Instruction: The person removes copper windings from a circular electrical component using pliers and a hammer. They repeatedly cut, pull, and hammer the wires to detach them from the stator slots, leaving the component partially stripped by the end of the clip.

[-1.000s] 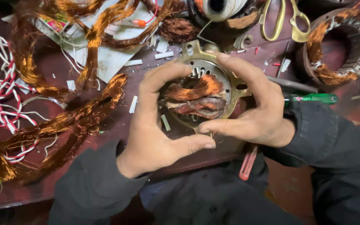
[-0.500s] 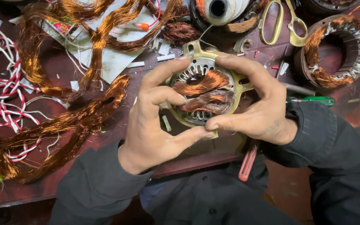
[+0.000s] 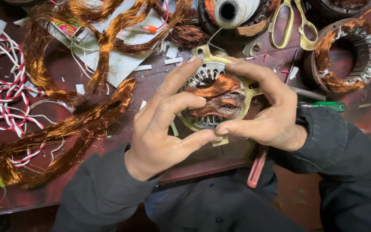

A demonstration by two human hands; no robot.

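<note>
While both hands are clamped on it, the small motor stator (image 3: 214, 101) sits just above the near edge of the dark red workbench (image 3: 159, 79), close to the middle of my view. It is a slotted metal ring in a brass-coloured frame, and two bundles of copper winding (image 3: 217, 96) cross its bore. My left hand (image 3: 164, 129) grips it from seven o'clock, thumb pressed under the lower rim, forefinger arched over the top and middle finger on the coil. My right hand (image 3: 263, 116) closes on it from four o'clock, fingers curled over the upper rim and thumb meeting the left thumb at the bottom tab. I see dark sleeves on both arms.

Just beyond the right wrist, at three o'clock from the stator, lies a green-handled screwdriver (image 3: 323, 105). A red-handled tool (image 3: 256, 169) pokes out at five o'clock, over the bench edge. At two o'clock stands a larger stator (image 3: 348, 56) with copper coils hanging on its inner face. Brass-coloured scissors (image 3: 290, 23) lie at one o'clock, and a spool of white thread (image 3: 235, 10) at twelve. Loose hanks of copper wire (image 3: 86, 120) sprawl from nine to eleven o'clock over white paper (image 3: 121, 60), and twisted red-and-white wire (image 3: 5, 99) lies farthest out at nine
</note>
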